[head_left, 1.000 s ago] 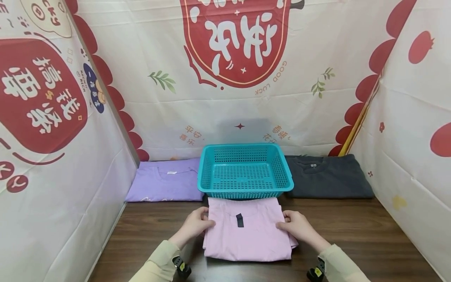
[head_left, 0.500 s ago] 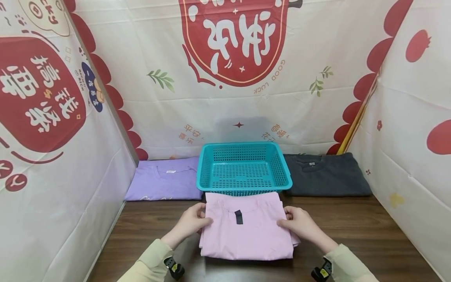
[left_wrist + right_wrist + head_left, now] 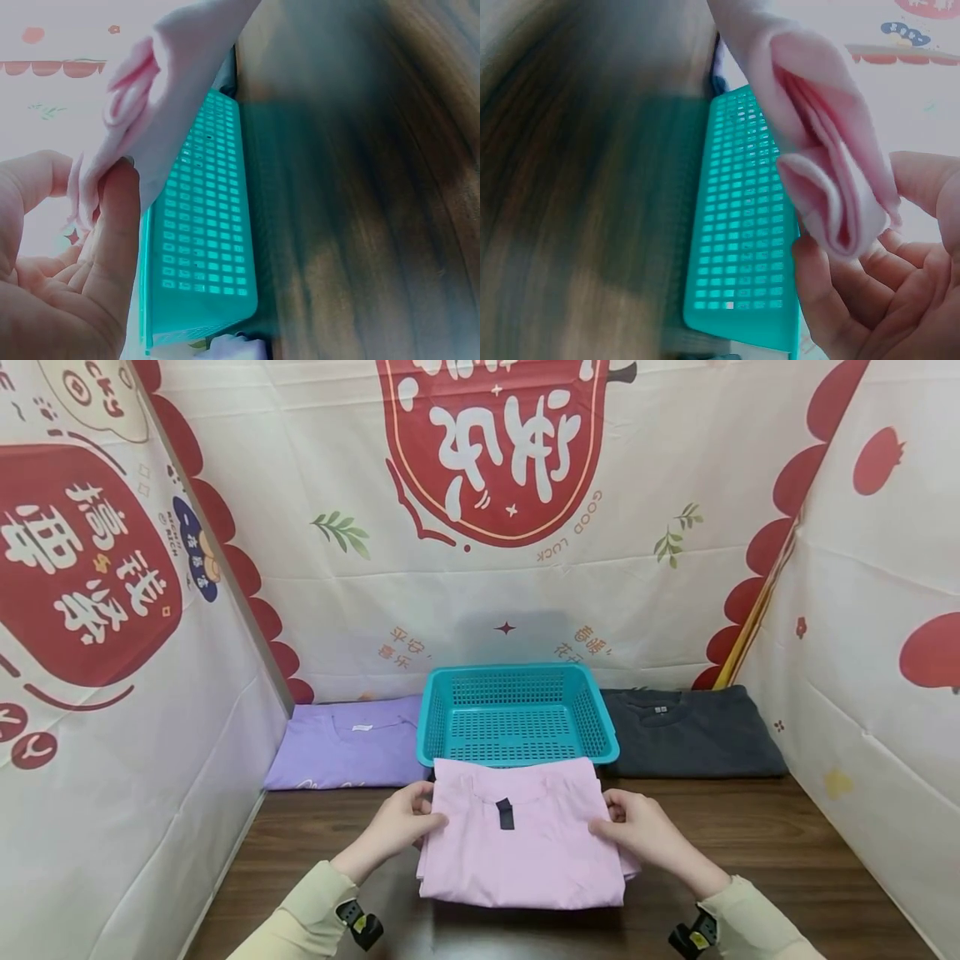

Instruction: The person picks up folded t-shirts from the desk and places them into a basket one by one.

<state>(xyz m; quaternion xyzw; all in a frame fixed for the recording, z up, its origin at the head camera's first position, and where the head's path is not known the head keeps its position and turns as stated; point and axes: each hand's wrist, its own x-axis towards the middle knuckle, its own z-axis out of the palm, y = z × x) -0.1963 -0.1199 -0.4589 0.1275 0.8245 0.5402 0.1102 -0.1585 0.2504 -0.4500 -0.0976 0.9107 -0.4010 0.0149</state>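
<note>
A folded pink shirt (image 3: pixel 525 852) with a black neck label is held between both hands, its collar edge overlapping the front of a teal plastic basket (image 3: pixel 517 672) in the head view. My left hand (image 3: pixel 397 827) pinches its left side, thumb on top and fingers beneath. On the opposite side my right hand (image 3: pixel 645 831) grips it the same way. Both wrist views show the folded layers of the pink shirt (image 3: pixel 832 172) bunched between thumb and fingers, raised off the wooden table (image 3: pixel 360 187). Holes pattern the basket wall (image 3: pixel 202 217) behind it.
A folded purple shirt (image 3: pixel 345 752) lies left of the basket, and a folded dark grey shirt (image 3: pixel 697 739) lies to its right. Printed white cloth walls (image 3: pixel 480 602) enclose the table at the back and both sides.
Both hands have lifted the pink shirt off the table and moved it slightly toward the basket, so its collar edge now covers the basket's front wall.
</note>
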